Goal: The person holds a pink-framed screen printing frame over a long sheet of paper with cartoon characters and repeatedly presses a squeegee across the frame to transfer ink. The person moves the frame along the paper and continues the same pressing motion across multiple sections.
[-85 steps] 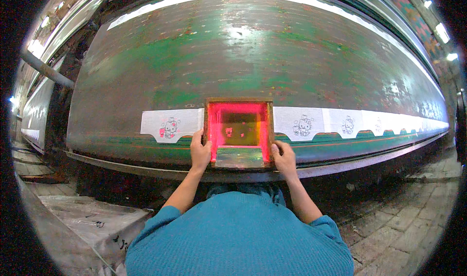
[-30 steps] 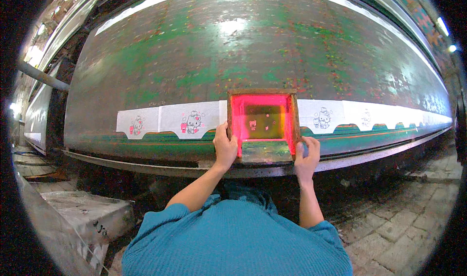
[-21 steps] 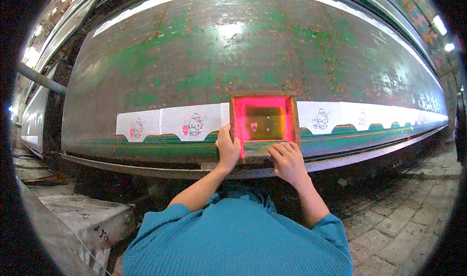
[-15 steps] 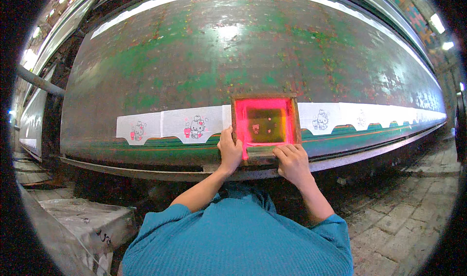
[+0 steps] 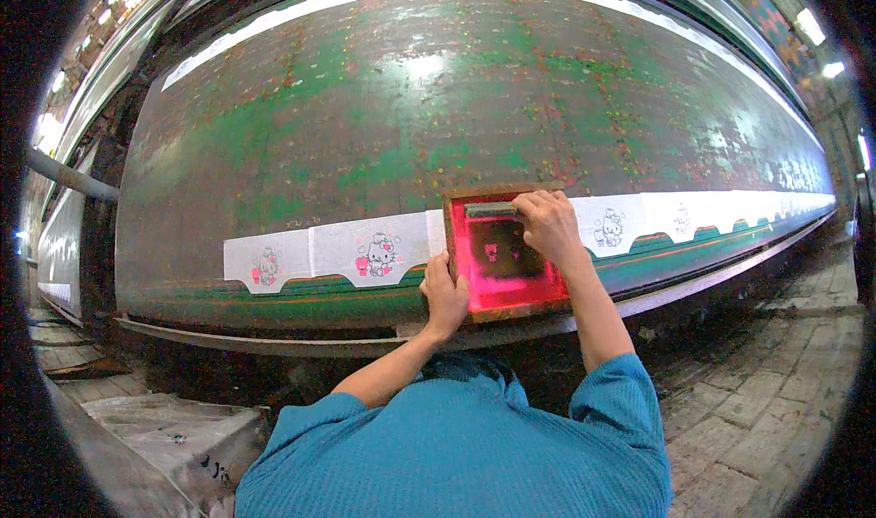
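A wooden screen-printing frame (image 5: 514, 313) with pink ink around its mesh lies over the row of white pieces at the near edge of the long table. My left hand (image 5: 444, 297) grips the frame's left side near the lower corner, thumb and fingers closed on it. Inside the frame, my right hand (image 5: 550, 226) holds a squeegee (image 5: 488, 211) against the far end of the mesh. Small pink figures show through the dark middle of the mesh. To the left, one white piece (image 5: 338, 249) bears a cartoon print in black lines with pink patches. What lies directly under the frame is mostly hidden.
The long table (image 5: 365, 125) has a worn green and dark surface. More white printed pieces (image 5: 630, 226) run along its near edge to the right. A metal rail (image 5: 274, 340) borders the near side. At lower left stands a plastic-covered box (image 5: 182, 436).
My right hand has moved with the squeegee from the near end of the frame to its far end. My left hand stays on the frame's left side.
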`<action>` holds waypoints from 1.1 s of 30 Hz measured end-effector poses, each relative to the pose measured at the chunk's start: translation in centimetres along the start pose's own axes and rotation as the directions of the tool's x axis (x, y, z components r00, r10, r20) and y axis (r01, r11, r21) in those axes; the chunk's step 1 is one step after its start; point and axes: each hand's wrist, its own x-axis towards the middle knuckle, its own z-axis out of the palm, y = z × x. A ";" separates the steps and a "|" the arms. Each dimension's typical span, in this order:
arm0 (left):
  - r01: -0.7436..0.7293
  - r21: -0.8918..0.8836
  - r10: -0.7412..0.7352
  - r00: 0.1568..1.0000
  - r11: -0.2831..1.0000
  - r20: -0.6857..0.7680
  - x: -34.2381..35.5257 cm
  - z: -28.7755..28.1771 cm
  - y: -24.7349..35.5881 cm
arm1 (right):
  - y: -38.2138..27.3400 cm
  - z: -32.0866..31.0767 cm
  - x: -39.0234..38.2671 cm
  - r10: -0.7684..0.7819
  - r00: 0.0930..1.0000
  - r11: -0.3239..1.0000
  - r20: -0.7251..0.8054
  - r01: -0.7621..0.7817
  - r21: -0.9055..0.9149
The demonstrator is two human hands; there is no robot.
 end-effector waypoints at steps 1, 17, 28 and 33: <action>-0.023 0.006 0.023 1.000 1.000 -0.011 0.0 -0.1 0.1 | 0.2 0.2 0.3 0.014 1.000 1.000 0.011 -0.014 0.010; 0.034 -0.066 -0.032 0.999 0.997 0.035 0.0 -0.4 -0.2 | -6.7 -5.0 -13.3 0.190 0.972 0.950 0.137 -0.217 0.224; -0.077 -0.111 0.062 0.990 0.991 -0.129 -0.3 0.3 3.7 | 0.1 -2.4 -16.7 0.779 0.626 0.511 0.044 -0.673 0.535; -0.133 -0.202 0.098 0.980 0.970 -0.171 -0.9 7.0 9.0 | 6.2 -7.0 -19.5 0.758 0.651 0.558 -0.041 -0.614 0.558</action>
